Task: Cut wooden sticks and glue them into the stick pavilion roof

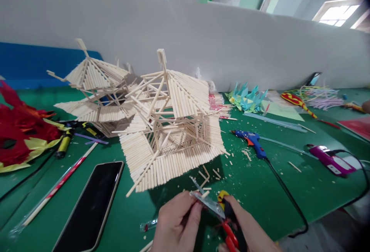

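My left hand [176, 221] is low in the frame, its fingers pinched on a short wooden stick [204, 194]. My right hand [245, 227] grips red-and-black-handled cutters [224, 215] whose metal blades close around that stick. Just beyond the hands stands a pagoda-like model of pale wooden sticks [170, 128] on the green table [260, 190]. A second, similar stick model [95, 90] stands behind it to the left. Small stick offcuts [208, 175] lie scattered between the model and my hands.
A black phone [91, 205] lies at the lower left beside a wrapped stick bundle [60, 184]. Red and yellow paper craft [23, 132] sits far left. A blue glue gun [253, 142] with black cord and a purple tool [331, 161] lie right. Teal paper shapes [247, 97] rest by the white wall.
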`<state>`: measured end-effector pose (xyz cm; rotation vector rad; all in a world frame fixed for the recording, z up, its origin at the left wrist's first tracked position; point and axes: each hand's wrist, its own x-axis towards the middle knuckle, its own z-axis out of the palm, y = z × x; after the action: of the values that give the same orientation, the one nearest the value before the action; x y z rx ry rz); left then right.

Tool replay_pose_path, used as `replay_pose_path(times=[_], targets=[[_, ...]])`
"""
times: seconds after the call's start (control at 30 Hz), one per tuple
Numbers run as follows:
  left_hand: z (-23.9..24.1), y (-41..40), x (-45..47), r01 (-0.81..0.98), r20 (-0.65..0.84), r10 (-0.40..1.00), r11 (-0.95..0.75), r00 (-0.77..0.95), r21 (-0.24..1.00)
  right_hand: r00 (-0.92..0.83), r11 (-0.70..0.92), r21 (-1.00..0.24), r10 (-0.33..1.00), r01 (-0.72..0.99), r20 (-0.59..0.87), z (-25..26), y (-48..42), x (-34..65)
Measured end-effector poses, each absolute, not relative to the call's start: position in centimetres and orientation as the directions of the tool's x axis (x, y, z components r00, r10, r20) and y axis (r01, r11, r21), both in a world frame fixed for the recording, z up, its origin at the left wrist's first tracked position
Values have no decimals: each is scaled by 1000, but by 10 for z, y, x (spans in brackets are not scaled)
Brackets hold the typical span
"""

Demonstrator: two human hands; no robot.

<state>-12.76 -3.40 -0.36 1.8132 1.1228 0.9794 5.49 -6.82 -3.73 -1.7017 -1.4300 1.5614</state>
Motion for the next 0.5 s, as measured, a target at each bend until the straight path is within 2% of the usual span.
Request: replay_pose_path(times=[0.3,0.4,0.5], targets=[[-6,-33,-122,341,333,895,-426,298,838,-136,-338,-857,899,388,-416,-43,-73,68],[-5,-32,-123,404,347,881,-459,322,791,-185,-309,-870,897,383,-400,-37,-75,74],[-4,-32,-124,453,426,841,-539,333,711,-209,-240,-884,915,402,-344,-32,-78,76]])
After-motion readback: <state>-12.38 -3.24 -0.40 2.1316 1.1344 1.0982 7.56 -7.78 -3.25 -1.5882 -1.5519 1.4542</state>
